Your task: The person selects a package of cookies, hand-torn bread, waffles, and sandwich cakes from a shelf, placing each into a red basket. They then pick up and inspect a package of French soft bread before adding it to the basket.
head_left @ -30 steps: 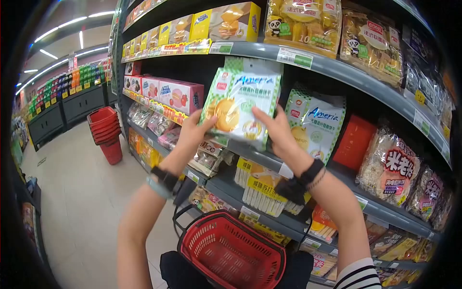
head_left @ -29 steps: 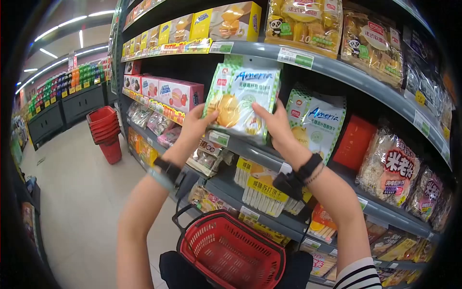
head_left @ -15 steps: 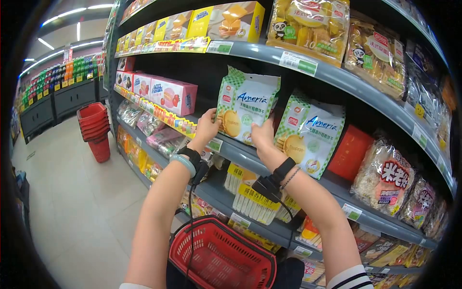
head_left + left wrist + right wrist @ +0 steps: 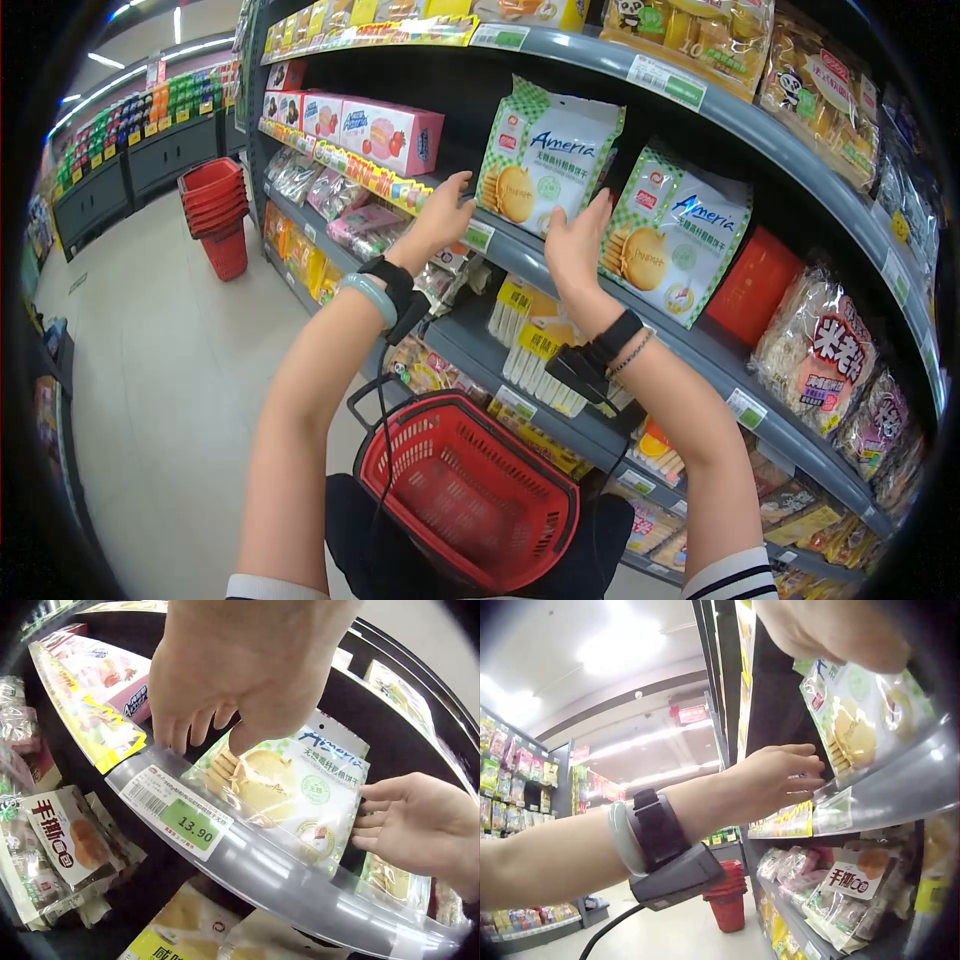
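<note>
A white and green Ameria biscuit bag (image 4: 548,165) stands upright on the middle shelf, beside a second, similar bag (image 4: 675,235). My left hand (image 4: 440,222) is just left of the first bag, fingers loosely extended; in the right wrist view a small gap shows between the left hand (image 4: 784,776) and the bag (image 4: 855,727). At the first bag's lower right, my right hand (image 4: 578,245) has its fingers extended along the side; the left wrist view shows the right hand (image 4: 420,821) with straight fingers by the bag's edge (image 4: 330,799). Whether they touch is unclear.
A red shopping basket (image 4: 470,400) stands below, between the legs. Pink boxes (image 4: 385,135) are left on the same shelf; a red packet (image 4: 750,285) and a clear snack bag (image 4: 815,355) are at right. Stacked red baskets (image 4: 215,215) stand in the aisle.
The first bag went from being held tilted in both hands to standing on the shelf. Both hands have loosened from it, the left moving off to the left. The head view has shifted.
</note>
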`<move>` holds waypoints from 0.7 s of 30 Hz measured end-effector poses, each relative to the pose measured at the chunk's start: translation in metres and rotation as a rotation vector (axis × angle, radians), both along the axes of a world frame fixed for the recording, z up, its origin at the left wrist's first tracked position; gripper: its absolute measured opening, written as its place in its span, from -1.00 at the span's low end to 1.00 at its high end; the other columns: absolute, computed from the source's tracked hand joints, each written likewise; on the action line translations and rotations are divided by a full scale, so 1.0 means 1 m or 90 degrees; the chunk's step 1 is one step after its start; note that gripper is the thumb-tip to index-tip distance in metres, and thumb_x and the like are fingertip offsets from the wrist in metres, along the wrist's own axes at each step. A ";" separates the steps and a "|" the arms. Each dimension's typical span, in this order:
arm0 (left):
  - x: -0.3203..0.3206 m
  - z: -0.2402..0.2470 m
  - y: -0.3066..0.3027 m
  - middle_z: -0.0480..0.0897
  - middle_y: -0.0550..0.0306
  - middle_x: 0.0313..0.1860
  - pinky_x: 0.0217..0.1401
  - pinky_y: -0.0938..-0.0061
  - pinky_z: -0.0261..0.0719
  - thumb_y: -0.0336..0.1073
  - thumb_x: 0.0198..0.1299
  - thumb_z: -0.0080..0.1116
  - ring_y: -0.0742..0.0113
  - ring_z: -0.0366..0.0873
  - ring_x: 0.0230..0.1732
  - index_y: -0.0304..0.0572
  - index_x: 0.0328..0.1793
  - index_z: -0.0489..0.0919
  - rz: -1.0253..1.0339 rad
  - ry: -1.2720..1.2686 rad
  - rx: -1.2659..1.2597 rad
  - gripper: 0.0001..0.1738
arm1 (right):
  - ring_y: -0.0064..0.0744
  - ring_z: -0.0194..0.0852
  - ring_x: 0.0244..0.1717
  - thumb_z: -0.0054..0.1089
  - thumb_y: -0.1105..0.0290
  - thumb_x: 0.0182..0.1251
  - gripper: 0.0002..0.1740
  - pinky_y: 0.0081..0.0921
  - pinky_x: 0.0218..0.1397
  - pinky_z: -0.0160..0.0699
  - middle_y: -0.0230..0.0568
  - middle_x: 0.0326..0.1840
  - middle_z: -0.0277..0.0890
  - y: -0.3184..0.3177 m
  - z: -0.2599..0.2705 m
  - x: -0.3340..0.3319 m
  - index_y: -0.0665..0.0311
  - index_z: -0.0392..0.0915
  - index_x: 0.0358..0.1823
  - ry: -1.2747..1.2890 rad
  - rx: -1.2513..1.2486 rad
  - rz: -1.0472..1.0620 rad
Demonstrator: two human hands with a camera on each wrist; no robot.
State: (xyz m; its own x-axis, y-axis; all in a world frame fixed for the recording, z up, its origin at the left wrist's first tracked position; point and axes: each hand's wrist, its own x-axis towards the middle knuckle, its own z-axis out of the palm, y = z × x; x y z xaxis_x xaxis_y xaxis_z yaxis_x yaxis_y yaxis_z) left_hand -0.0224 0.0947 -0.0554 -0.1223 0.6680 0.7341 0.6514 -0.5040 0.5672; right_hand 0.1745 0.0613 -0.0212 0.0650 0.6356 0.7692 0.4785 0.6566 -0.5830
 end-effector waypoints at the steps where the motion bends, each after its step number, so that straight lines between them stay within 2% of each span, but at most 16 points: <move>1: -0.002 -0.009 -0.009 0.47 -0.15 0.15 0.13 0.36 0.45 -0.39 0.18 0.06 0.10 0.47 0.14 -0.29 0.30 0.25 0.002 -0.002 -0.010 -0.46 | 0.24 -0.38 0.47 -0.01 0.45 0.24 -0.21 -0.17 0.48 -0.30 0.41 0.42 -0.30 -0.008 -0.006 0.005 0.62 -0.24 0.36 -0.031 0.036 0.009; 2: -0.004 -0.018 -0.020 0.48 -0.13 0.13 0.12 0.36 0.45 -0.40 0.18 0.06 0.11 0.48 0.11 -0.29 0.29 0.27 -0.039 -0.053 -0.022 -0.47 | 0.20 -0.43 0.49 0.02 0.46 0.22 -0.19 -0.17 0.49 -0.33 0.39 0.44 -0.37 -0.013 -0.017 0.012 0.56 -0.23 0.38 -0.078 0.104 0.044; 3: -0.007 -0.028 -0.032 0.49 -0.11 0.11 0.12 0.37 0.45 -0.41 0.17 0.07 0.12 0.48 0.09 -0.30 0.27 0.28 -0.080 -0.104 -0.032 -0.49 | 0.20 -0.43 0.49 0.02 0.46 0.22 -0.19 -0.17 0.49 -0.33 0.39 0.44 -0.37 -0.028 -0.024 0.020 0.56 -0.23 0.38 -0.078 0.099 0.046; 5: -0.015 -0.064 -0.055 0.54 -0.04 0.01 0.06 0.40 0.47 -0.41 0.18 0.06 0.20 0.50 0.03 -0.30 0.20 0.34 -0.050 -0.066 -0.012 -0.56 | 0.20 -0.31 0.47 0.05 0.47 0.18 -0.21 -0.15 0.48 -0.23 0.37 0.44 -0.29 -0.067 -0.040 0.040 0.50 -0.13 0.38 -0.276 0.243 0.154; 6: -0.015 -0.080 -0.076 0.58 0.00 -0.08 0.01 0.40 0.49 -0.39 0.19 0.05 0.24 0.53 -0.02 -0.29 0.17 0.37 -0.005 -0.075 -0.098 -0.60 | 0.19 -0.24 0.45 0.07 0.47 0.15 -0.25 -0.13 0.46 -0.15 0.31 0.43 -0.22 -0.082 -0.056 0.051 0.48 -0.04 0.35 -0.377 0.233 0.192; 7: -0.024 -0.119 -0.081 0.61 0.01 -0.15 -0.07 0.40 0.50 -0.36 0.19 0.05 0.24 0.56 -0.11 -0.29 0.13 0.39 0.047 -0.029 -0.152 -0.63 | 0.18 -0.16 0.43 0.09 0.47 0.13 -0.29 -0.12 0.44 -0.07 0.25 0.43 -0.16 -0.097 -0.073 0.064 0.47 0.06 0.33 -0.477 0.221 0.231; 8: -0.021 -0.150 -0.098 0.60 -0.03 -0.19 -0.12 0.39 0.52 -0.33 0.18 0.06 0.21 0.57 -0.18 -0.29 0.06 0.43 0.014 -0.070 -0.209 -0.67 | 0.17 -0.10 0.41 0.11 0.45 0.13 -0.34 -0.10 0.43 -0.03 0.17 0.42 -0.10 -0.104 -0.097 0.075 0.46 0.14 0.28 -0.579 0.213 0.315; 9: -0.012 -0.170 -0.126 0.59 -0.20 -0.23 -0.11 0.19 0.51 -0.24 0.10 0.05 -0.13 0.55 -0.17 -0.29 -0.09 0.50 0.022 -0.031 -0.273 -0.69 | 0.16 -0.04 0.39 0.12 0.44 0.12 -0.38 -0.09 0.41 0.02 0.10 0.41 -0.03 -0.105 -0.126 0.088 0.46 0.22 0.24 -0.679 0.204 0.401; 11: 0.006 -0.224 -0.174 0.59 -0.20 -0.25 -0.13 0.16 0.51 -0.20 0.08 0.08 -0.11 0.55 -0.19 -0.27 -0.18 0.53 -0.077 0.081 -0.396 -0.71 | 0.10 -0.07 0.41 0.16 0.39 0.11 -0.40 -0.07 0.41 0.03 0.02 0.41 -0.03 -0.117 -0.182 0.115 0.44 0.28 0.20 -0.767 0.100 0.524; 12: 0.018 -0.267 -0.191 0.59 -0.19 -0.19 -0.10 0.15 0.49 -0.19 0.11 0.07 -0.07 0.55 -0.13 -0.27 -0.16 0.53 -0.149 0.075 -0.432 -0.70 | 0.11 -0.11 0.41 0.18 0.36 0.12 -0.40 -0.08 0.41 0.03 0.03 0.41 -0.04 -0.126 -0.206 0.131 0.43 0.28 0.20 -0.792 0.014 0.498; 13: 0.037 -0.262 -0.222 0.57 -0.20 -0.11 -0.05 0.17 0.48 -0.13 0.13 0.06 -0.06 0.53 -0.07 -0.30 -0.17 0.53 -0.260 0.113 -0.541 -0.66 | 0.12 -0.14 0.42 0.19 0.32 0.12 -0.39 -0.09 0.42 0.02 0.05 0.41 -0.05 -0.135 -0.229 0.146 0.41 0.29 0.20 -0.815 -0.073 0.470; 14: 0.051 -0.307 -0.236 0.54 -0.23 -0.04 -0.03 0.18 0.47 -0.02 0.14 0.07 -0.05 0.52 -0.01 -0.32 -0.11 0.53 -0.373 0.173 -0.515 -0.55 | 0.12 -0.14 0.42 0.19 0.32 0.12 -0.39 -0.09 0.42 0.02 0.05 0.41 -0.05 -0.140 -0.255 0.162 0.41 0.29 0.20 -0.816 -0.078 0.481; 15: 0.069 -0.356 -0.254 0.53 -0.21 0.00 0.09 0.12 0.40 0.12 0.14 0.06 -0.08 0.48 0.05 -0.28 0.05 0.49 -0.361 0.259 -0.517 -0.41 | 0.13 -0.18 0.43 0.21 0.30 0.11 -0.39 -0.10 0.42 0.02 0.07 0.41 -0.07 -0.143 -0.281 0.178 0.40 0.31 0.19 -0.808 -0.144 0.468; 17: 0.110 -0.334 -0.289 0.50 -0.17 0.10 0.25 0.04 0.26 0.22 0.14 0.01 -0.09 0.44 0.13 -0.23 0.23 0.38 -0.531 0.293 -0.844 -0.27 | 0.14 -0.21 0.44 0.23 0.27 0.11 -0.38 -0.10 0.42 0.02 0.08 0.41 -0.09 -0.147 -0.294 0.193 0.39 0.32 0.18 -0.806 -0.211 0.458; 19: 0.139 -0.318 -0.329 0.44 -0.11 0.21 0.27 -0.06 0.20 0.28 0.12 -0.02 -0.06 0.42 0.15 -0.18 0.28 0.33 -0.476 0.408 -0.720 -0.21 | 0.18 -0.21 0.43 0.24 0.23 0.10 -0.38 -0.10 0.42 0.01 0.11 0.41 -0.09 -0.155 -0.296 0.204 0.38 0.34 0.17 -0.766 -0.211 0.446; 21: 0.159 -0.339 -0.350 0.43 -0.11 0.21 0.23 -0.07 0.25 0.30 0.10 -0.02 -0.07 0.43 0.15 -0.19 0.26 0.35 -0.449 0.430 -0.692 -0.20 | 0.20 -0.18 0.42 0.22 0.22 0.12 -0.40 -0.10 0.42 0.00 0.13 0.40 -0.07 -0.158 -0.293 0.213 0.36 0.35 0.17 -0.712 -0.225 0.416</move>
State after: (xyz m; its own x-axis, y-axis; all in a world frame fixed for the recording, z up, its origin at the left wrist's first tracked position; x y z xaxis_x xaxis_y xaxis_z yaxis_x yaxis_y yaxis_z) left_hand 0.1365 -0.2549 -0.3948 0.6145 0.6930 -0.3771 0.7466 -0.3562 0.5619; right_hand 0.3870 -0.0971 -0.3144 -0.8758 0.4827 -0.0003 0.4645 0.8427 -0.2722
